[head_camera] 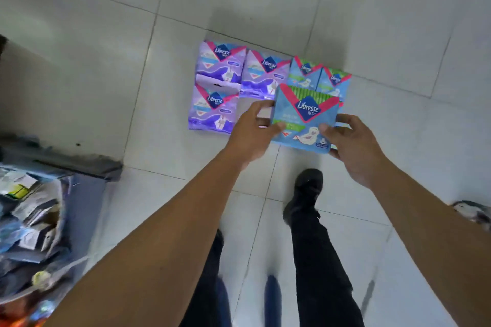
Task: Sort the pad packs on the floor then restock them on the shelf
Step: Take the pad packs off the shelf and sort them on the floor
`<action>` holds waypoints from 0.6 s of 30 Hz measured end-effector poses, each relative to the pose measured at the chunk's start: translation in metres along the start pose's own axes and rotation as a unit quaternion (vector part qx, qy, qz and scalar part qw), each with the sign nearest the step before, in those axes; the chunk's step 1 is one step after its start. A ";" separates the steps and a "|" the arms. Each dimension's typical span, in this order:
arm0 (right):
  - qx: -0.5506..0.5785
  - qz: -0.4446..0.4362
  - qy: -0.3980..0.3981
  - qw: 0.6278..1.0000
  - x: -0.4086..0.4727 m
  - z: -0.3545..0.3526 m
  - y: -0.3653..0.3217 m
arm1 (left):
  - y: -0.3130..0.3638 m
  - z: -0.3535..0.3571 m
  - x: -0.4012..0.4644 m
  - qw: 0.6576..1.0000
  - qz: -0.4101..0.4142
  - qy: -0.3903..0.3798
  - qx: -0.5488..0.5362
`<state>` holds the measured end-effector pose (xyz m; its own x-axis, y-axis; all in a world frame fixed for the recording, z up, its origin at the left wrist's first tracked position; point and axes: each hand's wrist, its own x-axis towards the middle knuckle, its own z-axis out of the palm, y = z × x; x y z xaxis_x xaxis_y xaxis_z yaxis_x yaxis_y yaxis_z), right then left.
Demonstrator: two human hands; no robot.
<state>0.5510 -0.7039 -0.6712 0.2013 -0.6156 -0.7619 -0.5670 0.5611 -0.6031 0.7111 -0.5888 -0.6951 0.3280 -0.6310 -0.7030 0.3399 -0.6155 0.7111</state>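
I hold a blue Libresse pad pack (305, 117) above the tiled floor with both hands. My left hand (252, 133) grips its left edge, thumb on the front. My right hand (353, 146) grips its lower right corner. Below and beyond it, two more blue packs (303, 71) (336, 81) lie side by side on the floor, partly hidden by the held pack. To their left lie three purple packs: one at the back left (220, 61), one beside it (265, 74), one nearer me (212, 111).
The white tiled floor (265, 2) spreads all around the packs. A low shelf edge with jumbled packaged goods (34, 220) sits at the lower left. My dark trouser legs and a black shoe (305, 194) stand just behind the packs.
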 end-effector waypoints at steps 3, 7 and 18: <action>0.017 0.025 0.024 0.999 0.046 -0.039 0.038 | -0.022 0.050 0.042 0.998 -0.020 -0.014 0.062; 0.048 0.050 0.034 0.997 0.128 -0.075 0.099 | -0.067 0.113 0.115 0.994 -0.043 -0.009 0.101; 0.004 0.097 0.098 0.990 0.281 -0.138 0.286 | -0.206 0.129 0.249 0.950 -0.090 0.137 0.266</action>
<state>0.3354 -0.7927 -1.0256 -0.0706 -0.5909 -0.8037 -0.5730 0.6835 -0.4522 0.6092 -0.6803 -1.0153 0.5493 -0.3914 -0.7383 -0.0579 -0.8992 0.4336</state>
